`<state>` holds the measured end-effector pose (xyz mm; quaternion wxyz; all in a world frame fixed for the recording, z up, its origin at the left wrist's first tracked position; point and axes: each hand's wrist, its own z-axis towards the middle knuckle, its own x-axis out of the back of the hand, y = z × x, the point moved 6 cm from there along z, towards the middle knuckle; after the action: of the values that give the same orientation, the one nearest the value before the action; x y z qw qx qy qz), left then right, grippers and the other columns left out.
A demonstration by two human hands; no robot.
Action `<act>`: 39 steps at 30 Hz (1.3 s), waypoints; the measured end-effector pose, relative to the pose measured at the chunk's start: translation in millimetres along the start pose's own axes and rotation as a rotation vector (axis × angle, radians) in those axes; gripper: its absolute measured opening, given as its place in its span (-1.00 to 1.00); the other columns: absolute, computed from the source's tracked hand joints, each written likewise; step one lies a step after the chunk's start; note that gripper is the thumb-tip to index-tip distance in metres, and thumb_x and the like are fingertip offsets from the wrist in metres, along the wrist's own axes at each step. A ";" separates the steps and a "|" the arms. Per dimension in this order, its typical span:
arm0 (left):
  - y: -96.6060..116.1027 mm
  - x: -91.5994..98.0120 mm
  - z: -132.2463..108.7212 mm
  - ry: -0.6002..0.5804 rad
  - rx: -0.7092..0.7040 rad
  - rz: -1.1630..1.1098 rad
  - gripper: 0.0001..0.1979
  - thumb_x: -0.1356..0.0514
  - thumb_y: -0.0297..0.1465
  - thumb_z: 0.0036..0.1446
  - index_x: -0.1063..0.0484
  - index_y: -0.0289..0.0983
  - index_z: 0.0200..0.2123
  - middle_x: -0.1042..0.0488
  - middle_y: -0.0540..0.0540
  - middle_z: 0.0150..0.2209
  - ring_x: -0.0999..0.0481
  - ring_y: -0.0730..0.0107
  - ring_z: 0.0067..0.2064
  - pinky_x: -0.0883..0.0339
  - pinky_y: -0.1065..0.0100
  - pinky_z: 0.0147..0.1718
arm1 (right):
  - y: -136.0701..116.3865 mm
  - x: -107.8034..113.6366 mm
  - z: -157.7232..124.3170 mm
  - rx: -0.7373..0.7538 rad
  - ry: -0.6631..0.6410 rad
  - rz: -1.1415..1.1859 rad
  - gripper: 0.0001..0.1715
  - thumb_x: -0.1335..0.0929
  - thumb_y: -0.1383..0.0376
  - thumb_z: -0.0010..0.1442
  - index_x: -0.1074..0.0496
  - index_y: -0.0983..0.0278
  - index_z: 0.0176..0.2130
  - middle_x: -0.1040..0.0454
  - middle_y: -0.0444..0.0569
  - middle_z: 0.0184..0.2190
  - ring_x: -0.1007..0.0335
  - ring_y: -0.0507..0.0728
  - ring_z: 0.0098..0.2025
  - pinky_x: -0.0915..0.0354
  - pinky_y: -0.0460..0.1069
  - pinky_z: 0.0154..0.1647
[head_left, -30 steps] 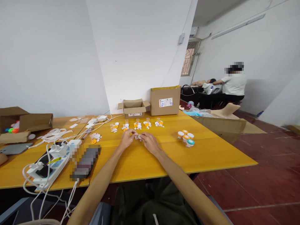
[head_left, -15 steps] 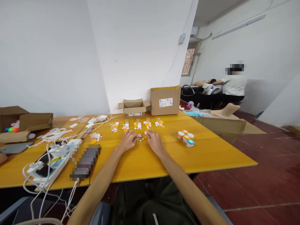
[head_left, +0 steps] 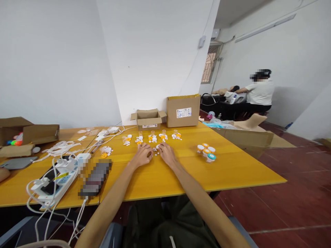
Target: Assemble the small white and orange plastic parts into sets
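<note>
My left hand point(head_left: 142, 155) is closed, its fingers curled round something I cannot make out, over the yellow table. Opposite it, my right hand point(head_left: 167, 153) pinches a white disc point(head_left: 158, 147) at its fingertips. Between the hands lies a small white piece with dark dots point(head_left: 154, 149), with tiny white pieces point(head_left: 156, 154) just below. Behind them, several small groups of parts form a row: clear little cups point(head_left: 152, 133), orange rings point(head_left: 140, 142) and white discs point(head_left: 154, 139). Off to the right stand several small jars with orange, white and teal lids point(head_left: 211, 156).
An open carton point(head_left: 148, 122) and a closed carton point(head_left: 183, 119) stand against the wall. On the left are a power strip point(head_left: 62, 182) with cables, a phone point(head_left: 95, 179) and a box of coloured items point(head_left: 38, 134). A person point(head_left: 260, 91) sits at the far right.
My right hand has shifted slightly left, and a white disc now shows at its fingertips. The orange piece beside that hand is now out of sight. My left hand stays nearly in place.
</note>
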<state>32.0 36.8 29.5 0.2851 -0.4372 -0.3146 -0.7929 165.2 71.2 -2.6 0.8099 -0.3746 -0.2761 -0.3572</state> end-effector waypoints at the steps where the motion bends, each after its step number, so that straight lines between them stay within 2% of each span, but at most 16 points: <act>1: -0.3 -0.2 0.0 -0.003 0.005 -0.007 -0.83 -0.11 -0.56 0.05 -0.46 -0.23 -0.43 -0.48 -0.09 -0.35 -0.35 0.17 -0.14 -0.06 0.13 -0.05 | 0.0 -0.9 0.6 0.002 -0.010 -0.008 -0.72 -0.28 0.42 0.20 -0.57 0.17 -0.35 -0.57 0.02 -0.22 -0.49 0.16 -0.24 -0.35 -0.02 -0.21; 9: -3.7 -2.3 1.0 -0.014 0.036 -0.044 -0.83 -0.12 -0.54 0.07 -0.47 -0.21 -0.43 -0.48 -0.07 -0.34 -0.35 0.19 -0.13 -0.07 0.14 -0.05 | -10.8 -4.7 -1.6 -0.019 -0.185 -0.197 -0.67 -0.24 0.50 0.20 -0.54 0.24 -0.25 -0.52 0.06 -0.12 -0.41 0.16 -0.06 -0.31 -0.03 -0.06; 12: -5.2 -3.0 1.1 -0.008 0.041 -0.061 -0.83 -0.13 -0.53 0.08 -0.48 -0.20 -0.43 -0.49 -0.07 -0.34 -0.35 0.19 -0.13 -0.07 0.14 -0.04 | -14.1 -3.6 -2.7 0.008 -0.174 -0.207 -0.67 -0.23 0.51 0.20 -0.53 0.25 -0.26 -0.50 0.08 -0.11 -0.39 0.18 -0.04 -0.30 -0.02 -0.06; 16: -7.0 -2.6 1.5 -0.001 0.073 -0.109 -0.83 -0.14 -0.52 0.09 -0.50 -0.20 -0.45 -0.50 -0.07 -0.35 -0.36 0.18 -0.12 -0.07 0.14 -0.04 | -12.8 -0.3 -2.9 0.029 -0.103 -0.159 -0.68 -0.23 0.49 0.22 -0.52 0.22 -0.31 -0.50 0.06 -0.18 -0.41 0.17 -0.11 -0.31 -0.01 -0.10; 23: -17.7 3.3 5.8 0.102 0.251 -0.211 -0.88 -0.21 -0.43 0.10 -0.54 -0.19 -0.45 -0.56 -0.08 -0.31 -0.39 0.13 -0.07 -0.11 0.11 -0.02 | -23.2 12.7 -5.4 0.121 0.018 0.207 -0.75 -0.24 0.36 0.27 -0.50 0.19 -0.28 -0.52 0.00 -0.26 -0.42 0.14 -0.17 -0.32 0.01 -0.08; 29: -27.6 8.2 6.6 0.195 0.323 -0.297 -0.91 -0.26 -0.34 0.07 -0.56 -0.17 -0.45 -0.57 -0.09 -0.30 -0.41 0.10 -0.05 -0.17 0.08 0.01 | -30.9 3.9 -8.2 0.079 -0.067 0.592 -0.80 -0.33 0.28 0.17 -0.47 0.21 -0.16 -0.55 -0.06 -0.27 -0.46 0.10 -0.26 -0.37 0.00 -0.18; 34: -27.8 5.6 7.7 0.176 0.317 -0.346 -0.83 -0.24 -0.32 0.08 -0.54 -0.19 -0.52 -0.58 -0.08 -0.34 -0.43 0.13 -0.07 -0.18 0.06 0.04 | -23.3 -2.1 -4.7 -0.031 -0.098 0.774 -0.87 -0.38 0.24 0.09 -0.44 0.22 -0.30 -0.54 -0.11 -0.39 -0.46 0.08 -0.35 -0.38 0.00 -0.25; 39: -28.5 4.4 8.0 0.168 0.305 -0.389 -0.85 -0.24 -0.36 0.05 -0.53 -0.19 -0.54 -0.59 -0.08 -0.35 -0.43 0.13 -0.08 -0.17 0.05 0.04 | -21.3 -2.8 -3.5 -0.067 -0.108 0.858 -0.87 -0.39 0.22 0.06 -0.42 0.21 -0.35 -0.53 -0.13 -0.42 -0.46 0.08 -0.38 -0.39 0.00 -0.26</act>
<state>13.4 60.2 29.5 0.2152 -0.2532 -0.4840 -0.8095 147.4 59.5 2.1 0.8568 -0.4995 -0.1255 0.0234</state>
